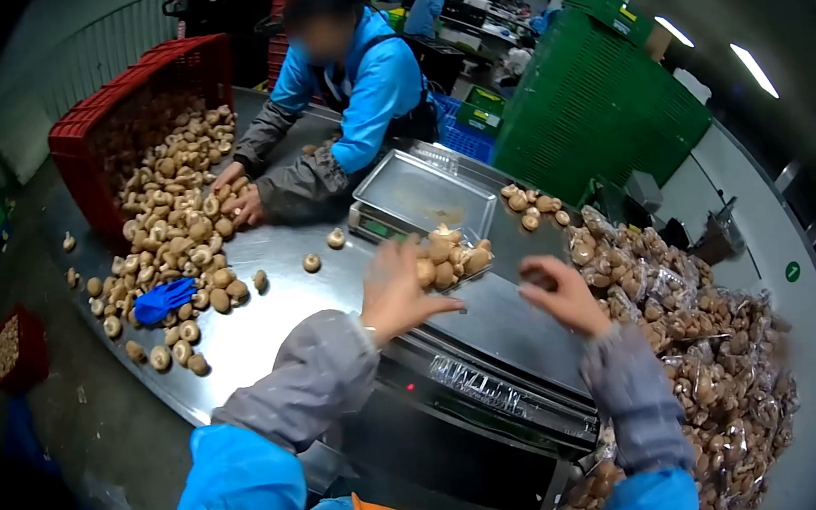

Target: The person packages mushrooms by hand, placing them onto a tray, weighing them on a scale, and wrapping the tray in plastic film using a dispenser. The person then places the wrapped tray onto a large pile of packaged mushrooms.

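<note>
A clear pack heaped with brown mushrooms (447,259) sits in front of the scale on the steel table. My left hand (394,292) is right at the pack's left side, thumb stretched out and the other fingers slightly smeared by motion. To the right of the pack, my right hand (566,295) is held over the table with its fingers curved, thumb and fingertips apart and nothing between them. Behind the pack stands a weighing scale (426,192) with a bare metal plate. Two loose mushrooms (312,263) lie to the left of the scale.
A tipped red crate (73,142) spills mushrooms across the table's left end, with a blue glove (165,300) on them. A co-worker (374,88) handles that pile. Many wrapped mushroom packs (701,353) fill the right side. Green crates (581,94) stand behind.
</note>
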{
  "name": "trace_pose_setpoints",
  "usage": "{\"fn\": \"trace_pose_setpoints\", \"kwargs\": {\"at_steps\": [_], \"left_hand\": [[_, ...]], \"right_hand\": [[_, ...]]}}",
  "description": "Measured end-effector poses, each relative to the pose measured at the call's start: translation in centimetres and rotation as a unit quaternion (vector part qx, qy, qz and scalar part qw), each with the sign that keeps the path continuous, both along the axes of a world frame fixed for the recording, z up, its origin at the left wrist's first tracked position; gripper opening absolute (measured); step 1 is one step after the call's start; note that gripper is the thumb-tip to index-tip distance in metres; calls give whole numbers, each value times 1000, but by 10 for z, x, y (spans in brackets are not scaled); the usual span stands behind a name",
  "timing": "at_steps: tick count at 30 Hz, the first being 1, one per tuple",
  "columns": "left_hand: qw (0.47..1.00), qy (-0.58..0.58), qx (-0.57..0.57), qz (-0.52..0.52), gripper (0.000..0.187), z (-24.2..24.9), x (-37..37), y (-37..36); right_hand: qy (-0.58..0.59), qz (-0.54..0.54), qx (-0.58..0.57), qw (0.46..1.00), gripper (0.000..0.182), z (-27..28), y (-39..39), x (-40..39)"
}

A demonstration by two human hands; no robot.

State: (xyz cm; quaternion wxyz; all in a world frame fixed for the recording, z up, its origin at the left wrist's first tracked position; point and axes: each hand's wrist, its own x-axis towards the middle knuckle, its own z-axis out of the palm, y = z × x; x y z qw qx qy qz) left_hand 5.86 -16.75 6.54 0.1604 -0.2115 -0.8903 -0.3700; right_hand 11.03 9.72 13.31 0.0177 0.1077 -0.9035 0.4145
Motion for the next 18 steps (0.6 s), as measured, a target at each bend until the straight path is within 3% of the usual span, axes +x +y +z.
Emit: {"fn": "trace_pose_setpoints", "kwargs": {"at_steps": [1, 3, 5, 9, 11, 12, 13, 15, 16, 18], "left_hand": [[998, 46, 23, 29, 105, -20, -14, 13], [993, -15, 73, 95, 108, -34, -33, 44], [984, -70, 83, 143, 109, -54, -55, 68], [982, -115, 42, 141, 103, -66, -76, 88], [989, -84, 32, 114, 95, -68, -82, 91], [992, -40, 16, 122, 86, -70, -80, 93], [996, -40, 16, 76, 83, -71, -81, 93], [999, -39, 15, -15, 78, -73, -82, 92], [998, 19, 34, -53, 73, -86, -80, 98], [984, 22, 26, -173, 69, -89, -68, 110]], "right_hand": [[18, -29, -7, 999, 34, -14, 11, -34], [124, -14, 181, 976, 39, -37, 28, -96], [135, -6, 199, 971, 43, -58, 24, -145], [166, 31, 243, 955, 45, -110, 8, -217], [78, 100, 203, 971, 42, -134, 18, -225], [1, 118, 102, 988, 38, -146, 18, -223], [5, 79, 51, 996, 37, -159, 22, -213], [53, -14, 143, 988, 37, -152, 24, -170], [53, -71, 155, 984, 37, -153, 28, -143], [43, -173, 168, 969, 38, -153, 36, -82]]}}
